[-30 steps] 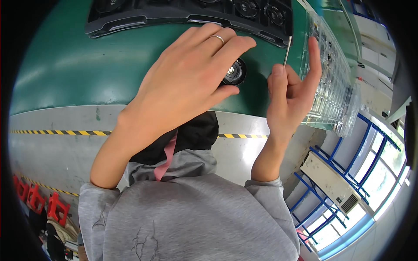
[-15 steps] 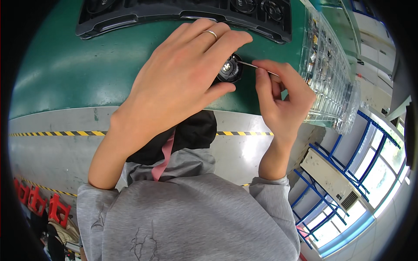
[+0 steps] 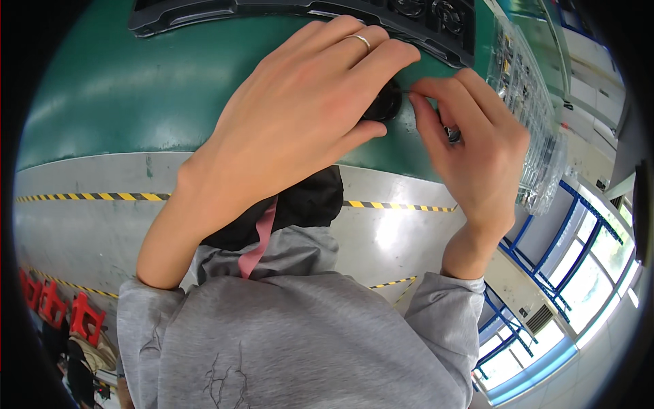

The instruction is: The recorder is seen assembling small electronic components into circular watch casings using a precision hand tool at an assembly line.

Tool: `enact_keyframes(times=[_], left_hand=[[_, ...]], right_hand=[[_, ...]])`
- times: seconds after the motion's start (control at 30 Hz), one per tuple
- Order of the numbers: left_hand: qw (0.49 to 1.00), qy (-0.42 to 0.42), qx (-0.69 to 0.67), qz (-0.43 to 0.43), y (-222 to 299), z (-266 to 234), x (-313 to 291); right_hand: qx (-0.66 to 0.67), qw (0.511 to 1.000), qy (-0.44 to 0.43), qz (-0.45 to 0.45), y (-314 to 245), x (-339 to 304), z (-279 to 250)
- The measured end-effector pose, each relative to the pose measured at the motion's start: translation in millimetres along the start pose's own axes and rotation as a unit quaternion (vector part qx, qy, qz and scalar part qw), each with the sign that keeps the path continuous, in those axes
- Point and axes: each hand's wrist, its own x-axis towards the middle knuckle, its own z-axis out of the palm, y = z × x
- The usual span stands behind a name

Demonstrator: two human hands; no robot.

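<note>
My left hand (image 3: 306, 102), with a ring on one finger, is closed around a small black round part (image 3: 385, 104) above the green bench. Its thumb and fingers are at the part's edge and hide much of it. From the right, my right hand (image 3: 477, 136) pinches a thin metal tool (image 3: 404, 91) between thumb and forefinger. The tool points at the part's upper right side; whether its tip touches cannot be made out. Something shiny shows within the curl of my right hand, too small to name.
A black tray (image 3: 225, 12) with round black parts in its pockets lies at the far side of the green bench (image 3: 129, 102). Clear plastic trays (image 3: 521, 102) are stacked at the right. Red stools (image 3: 85, 317) stand at the lower left.
Both hands and the round part have shifted right in the picture, as has the black tray. The part's pale centre no longer shows, and less of the tool is visible.
</note>
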Motion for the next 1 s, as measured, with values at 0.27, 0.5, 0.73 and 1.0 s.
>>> enact_keyframes(times=[0.27, 0.5, 0.73, 1.0], left_hand=[[0.994, -0.105, 0.02, 0.037, 0.7, -23.7, 9.0], [0.969, 0.061, 0.143, 0.189, -38.7, 16.3, 2.4], [0.996, -0.078, -0.029, 0.046, -0.6, -21.7, 10.6], [0.997, -0.058, -0.013, 0.052, 3.9, -18.9, 10.6]], right_hand=[[-0.029, 0.999, -0.028, -0.021, 4.2, 0.5, 0.8], [-0.039, 0.998, -0.005, -0.051, 4.2, 0.9, 8.4], [-0.092, 0.993, 0.003, -0.07, 4.1, -3.8, 5.7], [-0.108, 0.99, 0.009, -0.094, 6.1, -2.9, 3.7]])
